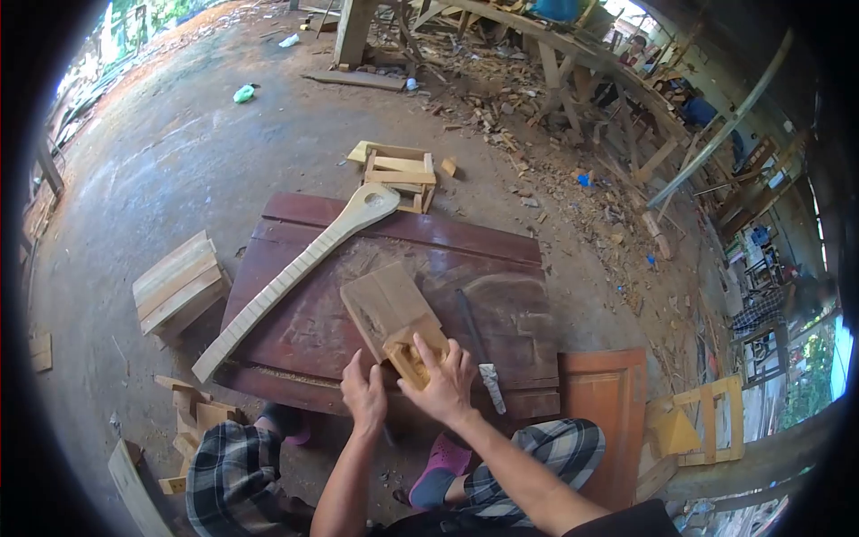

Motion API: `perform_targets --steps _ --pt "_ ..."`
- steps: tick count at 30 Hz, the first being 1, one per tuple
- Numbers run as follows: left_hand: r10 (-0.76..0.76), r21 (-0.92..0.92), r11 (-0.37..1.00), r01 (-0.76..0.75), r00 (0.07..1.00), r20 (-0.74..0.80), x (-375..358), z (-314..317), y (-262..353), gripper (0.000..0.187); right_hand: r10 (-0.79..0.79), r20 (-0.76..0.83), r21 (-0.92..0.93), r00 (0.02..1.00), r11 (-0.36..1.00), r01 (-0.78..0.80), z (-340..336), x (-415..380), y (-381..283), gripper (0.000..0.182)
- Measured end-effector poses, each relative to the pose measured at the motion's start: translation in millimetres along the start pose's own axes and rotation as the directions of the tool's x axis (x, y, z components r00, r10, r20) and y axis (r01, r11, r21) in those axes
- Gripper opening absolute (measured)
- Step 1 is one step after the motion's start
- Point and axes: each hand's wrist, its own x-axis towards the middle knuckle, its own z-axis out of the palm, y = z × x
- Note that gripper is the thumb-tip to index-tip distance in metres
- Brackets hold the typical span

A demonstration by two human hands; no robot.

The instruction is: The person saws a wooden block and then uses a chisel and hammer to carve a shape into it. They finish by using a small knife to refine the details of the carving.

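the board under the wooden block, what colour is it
Dark reddish-brown, seen in the head view: the flat wooden board lies beneath the pale wooden block.

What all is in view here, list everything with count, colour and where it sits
board: one, dark red-brown, flat on the ground, bearing the work
neck: one, pale wood, long with a rounded end, lying across the board
block: one, tan, carved, on the board under the hands
tool: one, dark shaft with grey wrapped handle, on the board right of the block
planks: one stack, pale, on the ground left of the board
frame: one, pale wood, beyond the board
panel: one, orange-brown, right of the board
left hand: open, by the block's near end
right hand: resting on the block
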Motion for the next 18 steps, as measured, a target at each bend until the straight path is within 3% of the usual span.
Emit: perform_targets --steps 2,9,18 --pt "-0.076 -0.134 0.989 0.07 0.996 -0.042 -6.9 -9.1 0.2 0.042 -0.005 -0.05 -0.013 0.999 1.0 0.004 -4.2 -10.1 -4.4 0.087" --pt "-0.173 -0.436 0.89 0.134 0.984 -0.05 17.2 -26.5 11.3 0.041 0.059 0.083 -0.084 0.995 0.995 -0.052 16.5 23.9 -17.1 0.079" --pt "-0.257 -0.548 0.821 0.16 0.96 -0.106 63.5 -51.1 7.5 0.043 0.007 0.045 -0.052 0.999 0.999 -0.005 63.5 162.6 -50.2 0.079"
